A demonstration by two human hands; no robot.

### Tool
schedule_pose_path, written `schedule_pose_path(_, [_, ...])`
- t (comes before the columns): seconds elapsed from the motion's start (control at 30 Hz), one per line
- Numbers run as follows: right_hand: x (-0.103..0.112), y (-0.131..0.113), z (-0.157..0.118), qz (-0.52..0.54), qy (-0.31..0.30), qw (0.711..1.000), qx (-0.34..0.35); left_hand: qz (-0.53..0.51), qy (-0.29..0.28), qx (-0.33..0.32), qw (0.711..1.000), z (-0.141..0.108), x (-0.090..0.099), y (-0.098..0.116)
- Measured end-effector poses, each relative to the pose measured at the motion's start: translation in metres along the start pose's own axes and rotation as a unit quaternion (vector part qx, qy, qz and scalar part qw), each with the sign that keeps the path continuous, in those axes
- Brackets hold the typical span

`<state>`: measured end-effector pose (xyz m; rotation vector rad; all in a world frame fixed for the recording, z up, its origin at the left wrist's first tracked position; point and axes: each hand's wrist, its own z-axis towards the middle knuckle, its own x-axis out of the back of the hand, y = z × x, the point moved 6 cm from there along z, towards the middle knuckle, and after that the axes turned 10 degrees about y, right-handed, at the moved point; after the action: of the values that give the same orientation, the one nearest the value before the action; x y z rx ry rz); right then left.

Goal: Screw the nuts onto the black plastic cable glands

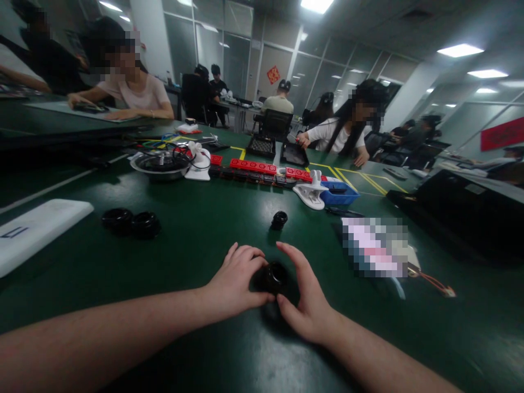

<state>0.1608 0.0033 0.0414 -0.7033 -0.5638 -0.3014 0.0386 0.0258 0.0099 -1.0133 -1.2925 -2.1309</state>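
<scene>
Between my hands, just above or on the green table (pixel 196 349), is a black, hollow, ring-shaped part (pixel 275 277) with its opening facing up toward me. My left hand (pixel 237 278) curls around its left side, thumb at the near edge and fingertips at the far edge. My right hand (pixel 309 305) is cupped at the right with thumb and forefinger apart; its thumb tip is close to the part, and I cannot tell if it touches. Farther off stands a smaller black ring-shaped part (pixel 279 220). Two more black ring-shaped parts (pixel 145 224) sit together on the left.
A white slab (pixel 41 232) lies at left. Toward the back are a metal bowl (pixel 159 172), red strips (pixel 254 165), white clamps (pixel 311 191) and a blue bin (pixel 339 192). A blurred-out packet (pixel 374 245) lies right. Co-workers sit beyond.
</scene>
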Motion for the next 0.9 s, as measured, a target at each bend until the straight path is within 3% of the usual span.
schedule_pose_path(0.13, [0.003, 0.005, 0.003, -0.039, 0.067, 0.997, -0.018, -0.002, -0.002, -0.004, 1.0, 0.0, -0.001, -0.001])
schedule_pose_path(0.27, [-0.005, 0.013, 0.002, -0.026, 0.078, 0.995, -0.051, 0.007, -0.003, -0.004, 1.0, 0.0, -0.002, -0.001])
schedule_pose_path(0.37, [-0.004, 0.009, 0.0, 0.023, 0.086, 0.996, -0.025, 0.006, 0.0, -0.003, 1.0, 0.0, -0.001, 0.0])
schedule_pose_path(0.57, [-0.005, -0.001, 0.0, 0.019, 0.005, 1.0, 0.005, 0.007, -0.005, -0.005, 1.0, -0.001, 0.001, 0.002])
schedule_pose_path(0.77, [-0.008, 0.01, 0.004, -0.06, 0.027, 0.997, -0.042, 0.017, -0.017, -0.006, 1.0, 0.0, 0.0, 0.002])
schedule_pose_path(0.9, [-0.011, 0.011, 0.004, 0.002, 0.003, 0.998, -0.057, 0.012, -0.013, -0.007, 1.0, 0.0, 0.0, 0.003])
